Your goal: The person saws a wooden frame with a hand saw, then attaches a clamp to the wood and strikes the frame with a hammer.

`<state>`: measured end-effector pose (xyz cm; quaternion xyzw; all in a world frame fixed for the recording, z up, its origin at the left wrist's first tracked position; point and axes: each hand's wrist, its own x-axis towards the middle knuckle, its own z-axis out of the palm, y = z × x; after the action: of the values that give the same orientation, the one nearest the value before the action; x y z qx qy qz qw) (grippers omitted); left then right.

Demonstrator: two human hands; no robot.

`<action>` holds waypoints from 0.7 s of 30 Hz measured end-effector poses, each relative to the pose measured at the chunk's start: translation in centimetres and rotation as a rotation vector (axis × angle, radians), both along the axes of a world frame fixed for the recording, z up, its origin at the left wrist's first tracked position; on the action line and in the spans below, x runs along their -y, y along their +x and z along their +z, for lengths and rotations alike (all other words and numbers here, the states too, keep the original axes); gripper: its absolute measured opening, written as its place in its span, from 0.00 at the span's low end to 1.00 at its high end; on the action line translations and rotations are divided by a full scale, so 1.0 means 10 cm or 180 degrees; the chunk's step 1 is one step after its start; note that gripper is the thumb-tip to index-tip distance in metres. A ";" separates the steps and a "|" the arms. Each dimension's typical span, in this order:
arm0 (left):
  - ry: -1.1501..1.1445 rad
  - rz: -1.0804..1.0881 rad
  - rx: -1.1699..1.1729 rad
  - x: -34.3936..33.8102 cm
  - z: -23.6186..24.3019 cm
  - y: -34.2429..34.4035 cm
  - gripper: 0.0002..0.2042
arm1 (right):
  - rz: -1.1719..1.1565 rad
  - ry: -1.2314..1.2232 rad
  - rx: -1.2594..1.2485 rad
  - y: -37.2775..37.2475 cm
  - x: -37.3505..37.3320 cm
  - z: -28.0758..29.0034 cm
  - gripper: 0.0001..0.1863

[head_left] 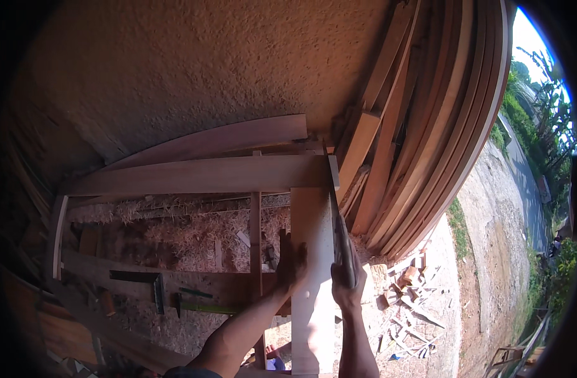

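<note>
My right hand (348,286) is closed round the handle of a handsaw (342,242). The saw's narrow blade runs away from me along the right edge of a pale board (314,283), and its far end reaches the right end of a long crosswise plank (206,175). My left hand (293,261) lies in shadow against the pale board's left edge, its fingers stretched forward and partly apart. Whether any fingertips curl under the board is hidden. The pale board meets the crosswise plank at its far end.
A slim upright slat (256,233) and a lower plank (219,283) join the wooden frame. A dark try square (155,286) rests on the lower plank. Tall boards (439,126) lean against the rough wall (206,63). Shavings (200,239) and offcuts (414,315) litter the ground.
</note>
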<state>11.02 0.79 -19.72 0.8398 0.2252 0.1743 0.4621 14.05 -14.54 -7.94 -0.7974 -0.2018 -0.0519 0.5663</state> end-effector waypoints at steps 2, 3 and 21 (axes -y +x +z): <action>-0.0343 -0.0034 -0.0073 0.10 0.10 0.08 0.27 | -0.0033 -0.0222 0.0217 0.77 -0.32 0.23 0.32; -0.0525 -0.0011 -0.0298 0.13 0.13 0.12 0.26 | -0.0043 -0.0312 0.0335 1.17 -0.49 0.37 0.31; -0.0855 0.0290 -0.0210 -0.09 0.17 -0.03 0.27 | 0.0212 0.0093 -0.0702 0.46 -0.32 0.20 0.35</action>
<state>10.69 1.72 -18.06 0.7646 0.2995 0.1357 0.5544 18.67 -11.32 -5.91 -0.7828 -0.1639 0.0521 0.5981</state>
